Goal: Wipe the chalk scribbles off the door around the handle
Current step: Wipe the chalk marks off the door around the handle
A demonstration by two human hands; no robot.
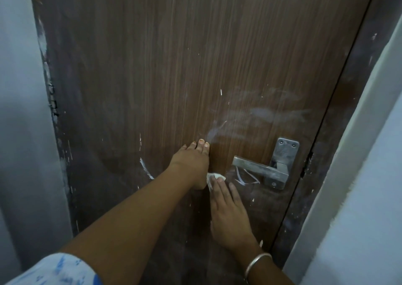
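A brown wooden door (174, 67) fills the view. Its steel lever handle (261, 169) sits at the lower right. Smeared white chalk haze (250, 119) spreads above the handle, and sharp chalk lines (243, 179) show just under the lever. Another chalk arc (145, 168) lies left of my arms. My left hand (191, 163) presses flat on the door left of the handle, fingers straight. My right hand (228, 210) lies flat below it, fingers straight, pressing a small white cloth (212, 179) against the door under its fingertips.
The dark door frame (339, 132) runs down the right side, with a pale wall (369, 176) beyond it. A grey wall (21, 110) borders the left, where the door's hinge edge (50, 93) is scuffed with white paint. Small white flecks dot the wood.
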